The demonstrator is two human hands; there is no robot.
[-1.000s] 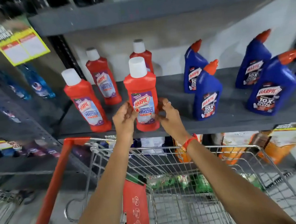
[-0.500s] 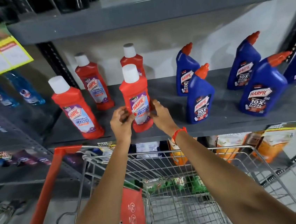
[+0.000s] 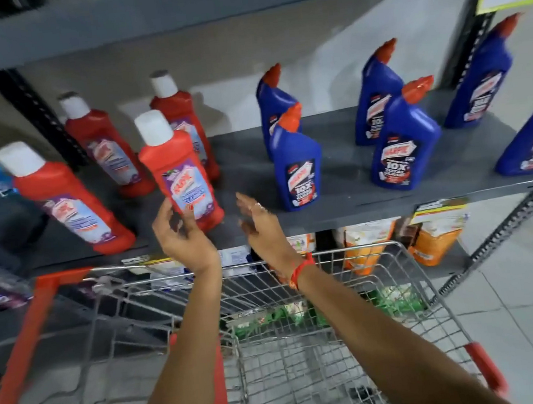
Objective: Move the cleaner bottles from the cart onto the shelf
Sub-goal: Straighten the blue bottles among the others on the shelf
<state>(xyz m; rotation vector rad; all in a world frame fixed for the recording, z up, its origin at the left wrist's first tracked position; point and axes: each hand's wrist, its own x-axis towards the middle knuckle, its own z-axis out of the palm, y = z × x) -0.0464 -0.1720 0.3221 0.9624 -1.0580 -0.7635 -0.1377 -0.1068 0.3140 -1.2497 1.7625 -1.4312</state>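
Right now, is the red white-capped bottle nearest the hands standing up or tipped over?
Standing: the red bottle rests base-down on the grey shelf, white cap on top; its lean looks like lens distortion.

We get even, fairly bright indoor light, soft shadows behind bottles on the shelf (image 3: 347,173). Motion blur throughout; labels smear, worst at left edge. Wide-angle bend tilts bottles outward at both sides. Slight glare on floor tiles (image 3: 532,299), lower right.

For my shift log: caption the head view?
Both open hands flank a red cleaner bottle on the shelf.
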